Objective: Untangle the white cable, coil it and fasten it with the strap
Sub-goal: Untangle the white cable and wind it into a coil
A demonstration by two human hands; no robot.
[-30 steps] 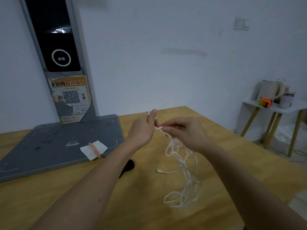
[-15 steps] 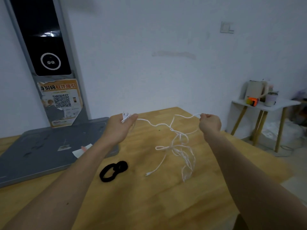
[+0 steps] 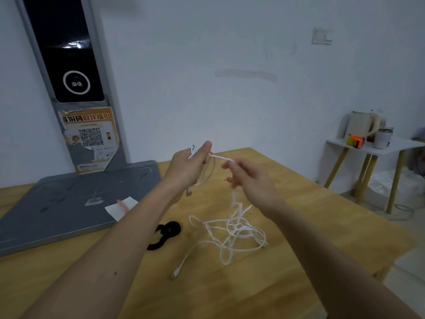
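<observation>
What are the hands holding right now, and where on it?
Both hold the white cable. The left hand grips a few gathered loops near one end, a plug dangling below. The right hand pinches the strand running from it; the tangled rest lies on the table.

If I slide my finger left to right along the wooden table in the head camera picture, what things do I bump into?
Grey base plate → white paper slip → black strap → white cable tangle.

Thin white cable [image 3: 232, 233], partly raised above the wooden worktop [image 3: 287, 194], remainder lying in a loose tangle with one plug end flat; black strap [image 3: 166, 233] curled just left of it.
</observation>
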